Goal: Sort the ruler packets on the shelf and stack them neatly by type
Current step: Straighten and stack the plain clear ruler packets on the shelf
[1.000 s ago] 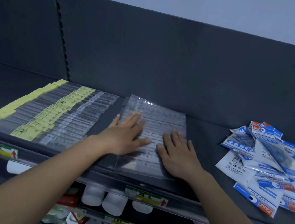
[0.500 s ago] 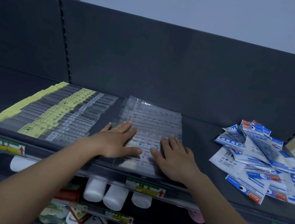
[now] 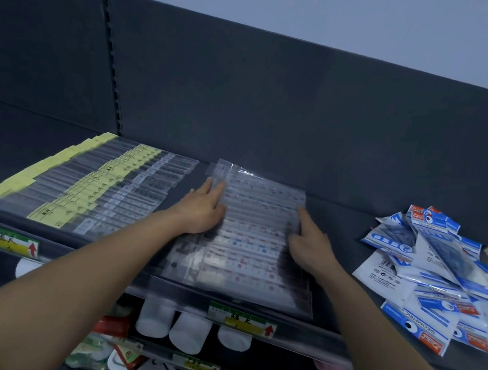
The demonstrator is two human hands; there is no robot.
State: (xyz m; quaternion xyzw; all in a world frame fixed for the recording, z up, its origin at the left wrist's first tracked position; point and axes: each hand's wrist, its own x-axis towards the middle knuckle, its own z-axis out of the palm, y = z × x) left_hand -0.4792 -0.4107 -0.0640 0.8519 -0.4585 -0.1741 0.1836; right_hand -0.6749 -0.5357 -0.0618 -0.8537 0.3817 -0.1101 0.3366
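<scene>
Clear plastic ruler packets (image 3: 247, 241) lie stacked at the middle of the shelf (image 3: 341, 217). I note the left hand (image 3: 201, 210) flat, fingers straight, on the stack's 9 o'clock edge. The right hand (image 3: 309, 244), fingers extended, presses its 3 o'clock edge. Yellow-labelled packets (image 3: 85, 190) lie at 9 o'clock, blue-white packets (image 3: 443, 275) heaped at 3 o'clock.

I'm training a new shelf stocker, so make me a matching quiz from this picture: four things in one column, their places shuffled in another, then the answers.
1. yellow-tagged ruler packets
2. clear ruler packets
3. blue-and-white packets
4. white containers

A. loose heap, right end of shelf
B. one level below
C. neat row, left end
D. middle, touched by left hand and right hand

Pairs: 1-C, 2-D, 3-A, 4-B
</scene>
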